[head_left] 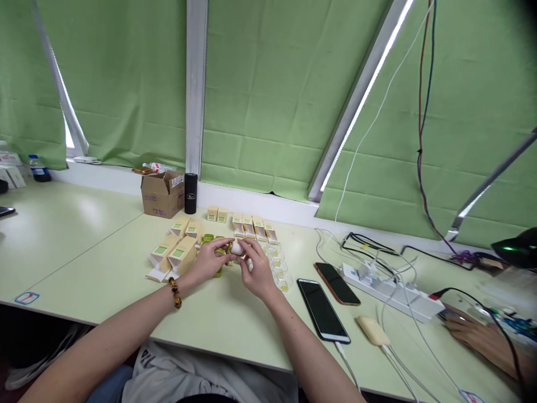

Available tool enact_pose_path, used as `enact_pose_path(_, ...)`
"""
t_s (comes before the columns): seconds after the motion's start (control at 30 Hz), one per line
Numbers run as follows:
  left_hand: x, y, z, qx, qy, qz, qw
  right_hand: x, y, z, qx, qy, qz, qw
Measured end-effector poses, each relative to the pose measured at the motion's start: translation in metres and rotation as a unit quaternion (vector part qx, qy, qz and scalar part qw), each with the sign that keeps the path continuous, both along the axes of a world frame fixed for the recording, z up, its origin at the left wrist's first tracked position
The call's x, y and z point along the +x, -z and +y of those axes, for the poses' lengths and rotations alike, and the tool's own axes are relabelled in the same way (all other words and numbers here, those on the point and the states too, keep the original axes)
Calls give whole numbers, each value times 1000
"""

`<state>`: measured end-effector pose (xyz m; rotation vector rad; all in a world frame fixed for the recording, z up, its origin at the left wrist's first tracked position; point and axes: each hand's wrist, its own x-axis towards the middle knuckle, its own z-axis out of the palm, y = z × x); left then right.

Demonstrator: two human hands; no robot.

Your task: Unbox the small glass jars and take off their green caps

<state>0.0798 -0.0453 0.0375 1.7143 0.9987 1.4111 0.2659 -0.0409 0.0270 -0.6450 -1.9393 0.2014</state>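
Observation:
Both my hands meet over the pale green table (226,319) and pinch a small white rounded object (236,247) between their fingertips. My left hand (208,261), with a bead bracelet at the wrist, grips it from the left; my right hand (255,270) grips it from the right. Small green jars (208,239) lie just behind my fingers. Cream and green cartons (174,256) stand to the left, more small cartons (255,227) stand in a row behind, and clear lids (280,271) lie to the right.
A cardboard box (161,193) and a black cylinder (190,193) stand at the back. Two phones (323,309) (337,283), a power strip (392,290) with cables and a cream charger (373,330) lie to the right. Another person's hand (474,336) rests at the far right.

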Motion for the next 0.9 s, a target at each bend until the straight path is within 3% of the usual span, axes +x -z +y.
enact_pose_path(0.17,-1,0,-2,-15,24,7,1000,-1,-4,1,-44,-14,39,998)
enact_pose_path(0.33,-3,4,-2,29,67,10,997,0,-2,2,-28,10,-16,999)
enact_pose_path(0.53,-3,5,-5,119,-18,103,987,1,2,1,28,56,-82,995)
enact_pose_path(0.9,0,8,-5,235,-90,212,944,-3,5,0,75,103,-117,985)
